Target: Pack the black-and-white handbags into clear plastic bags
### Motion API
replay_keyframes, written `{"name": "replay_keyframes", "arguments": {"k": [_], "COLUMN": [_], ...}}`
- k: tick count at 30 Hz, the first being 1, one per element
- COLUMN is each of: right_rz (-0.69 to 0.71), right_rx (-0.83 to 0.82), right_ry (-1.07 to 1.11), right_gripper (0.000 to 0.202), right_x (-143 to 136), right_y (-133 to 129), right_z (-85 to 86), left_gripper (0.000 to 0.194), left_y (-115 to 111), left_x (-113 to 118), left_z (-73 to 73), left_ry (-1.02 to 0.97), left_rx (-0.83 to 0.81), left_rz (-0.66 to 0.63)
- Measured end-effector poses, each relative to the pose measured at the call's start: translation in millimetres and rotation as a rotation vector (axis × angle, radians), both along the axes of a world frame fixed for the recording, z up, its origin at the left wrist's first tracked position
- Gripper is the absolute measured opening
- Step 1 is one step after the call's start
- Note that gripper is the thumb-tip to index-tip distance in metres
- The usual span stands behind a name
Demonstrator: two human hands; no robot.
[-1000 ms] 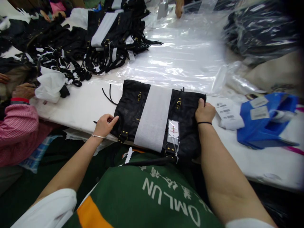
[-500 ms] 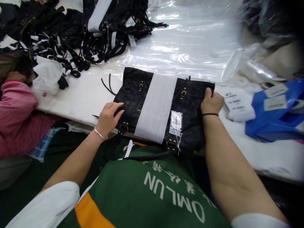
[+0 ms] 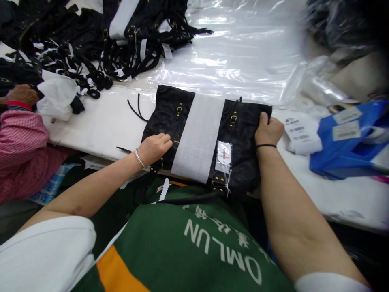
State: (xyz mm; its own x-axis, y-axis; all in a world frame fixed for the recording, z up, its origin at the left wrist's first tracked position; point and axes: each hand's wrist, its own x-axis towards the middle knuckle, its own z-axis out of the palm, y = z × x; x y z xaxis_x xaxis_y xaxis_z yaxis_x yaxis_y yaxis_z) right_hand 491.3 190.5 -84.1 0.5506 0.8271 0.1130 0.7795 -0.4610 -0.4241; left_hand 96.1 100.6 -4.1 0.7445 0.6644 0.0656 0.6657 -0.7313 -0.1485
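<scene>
A black bag (image 3: 243,134) with small gold buckles lies flat at the table's front edge, its handle hanging over my green apron. Around its middle runs a wide white paper band (image 3: 200,136). A white hang tag (image 3: 224,153) in clear plastic rests on its right part. My right hand (image 3: 269,129) grips the bag's upper right side, thumb on top. Over the bag's left part is my left hand (image 3: 156,147), fingers curled together near a small gold zip pull; whether it pinches anything is hidden.
Black bags (image 3: 139,36) with straps and tags are heaped at the back left. Clear plastic sheets (image 3: 243,48) cover the back middle. A blue holder (image 3: 346,138) and white label sheets (image 3: 302,132) lie right. Another person's hand (image 3: 22,95) is far left.
My left hand has moved right from the bag's left edge onto its front, and its fingers have closed. The other person's hand has come further into view. My right hand keeps its grip.
</scene>
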Motion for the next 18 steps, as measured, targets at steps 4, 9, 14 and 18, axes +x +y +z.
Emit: {"name": "replay_keyframes", "arguments": {"k": [4, 9, 14, 18], "right_rz": [0.004, 0.003, 0.004, -0.004], "right_rx": [-0.003, -0.001, 0.002, -0.006], "right_ry": [-0.008, 0.002, 0.023, 0.033], "right_gripper": [0.046, 0.046, 0.047, 0.045], "right_x": [-0.7, 0.0, -1.4, -3.8], "right_y": [-0.5, -0.9, -2.2, -3.2], "right_z": [0.7, 1.4, 3.8, 7.1], "left_gripper": [0.022, 0.014, 0.011, 0.017], "left_y": [-1.6, -10.8, -26.9, -25.3], "left_x": [0.4, -12.6, -25.0, -20.7], "left_z": [-3.2, -7.7, -0.8, 2.5], "left_ry": [-0.123, -0.409, -0.594, -0.539], "left_rx": [0.028, -0.097, -0.289, -0.232], "left_rz": [0.046, 0.214, 0.372, 0.312]}}
